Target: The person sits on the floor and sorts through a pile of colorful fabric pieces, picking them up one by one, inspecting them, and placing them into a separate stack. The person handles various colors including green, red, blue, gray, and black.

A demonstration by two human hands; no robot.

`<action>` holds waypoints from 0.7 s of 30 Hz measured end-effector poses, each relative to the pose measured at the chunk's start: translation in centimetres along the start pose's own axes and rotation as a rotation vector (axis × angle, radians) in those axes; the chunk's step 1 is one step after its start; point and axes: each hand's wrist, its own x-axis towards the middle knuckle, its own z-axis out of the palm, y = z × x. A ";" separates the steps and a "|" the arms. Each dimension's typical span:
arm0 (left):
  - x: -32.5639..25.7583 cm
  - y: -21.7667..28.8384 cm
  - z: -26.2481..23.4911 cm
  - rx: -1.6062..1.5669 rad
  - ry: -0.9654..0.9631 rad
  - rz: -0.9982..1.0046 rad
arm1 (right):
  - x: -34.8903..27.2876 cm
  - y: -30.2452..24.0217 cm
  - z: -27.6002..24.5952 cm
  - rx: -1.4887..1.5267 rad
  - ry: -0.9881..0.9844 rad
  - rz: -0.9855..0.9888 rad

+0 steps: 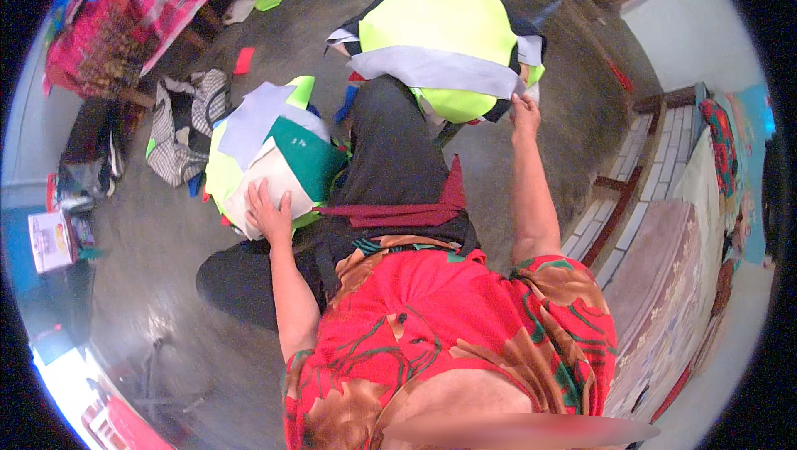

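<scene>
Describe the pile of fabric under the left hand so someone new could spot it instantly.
Start at the person's dark-trousered leg stretched across the grey floor. To its left lies the pile of fabric pieces, pressed by the left hand. Unlike the mostly yellow-green stack beyond the knee, it shows a dark green piece.

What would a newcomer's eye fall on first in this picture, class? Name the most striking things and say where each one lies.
Two stacks of cut cloth pieces stand out: the far stack, top centre, bright yellow-green with a grey piece across it, and the near stack, left of centre, in white, green and lilac. The left hand rests flat on the near stack, and the right hand touches the far stack's edge. The red flowered garment fills the lower middle.
</scene>
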 end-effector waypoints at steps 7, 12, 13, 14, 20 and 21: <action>0.1 1.0 -0.7 0.006 0.003 -0.059 | 0.1 0.7 -0.9 -0.070 0.020 -0.124; -0.3 1.2 -0.7 -0.048 0.029 -0.056 | 1.1 0.3 -2.6 -0.361 0.191 -0.545; -0.4 1.1 -0.9 -0.043 0.029 -0.063 | 0.1 -1.0 -2.4 -0.328 0.201 -0.559; -0.3 1.3 -1.2 -0.040 0.028 -0.063 | -1.3 -2.7 -2.0 -0.297 0.221 -0.572; -0.1 1.2 -0.9 -0.037 0.023 -0.070 | -6.4 -11.6 1.2 0.026 0.078 -0.659; -0.2 1.1 -0.8 -0.041 0.030 -0.067 | -6.6 -12.7 1.7 0.064 0.043 -0.684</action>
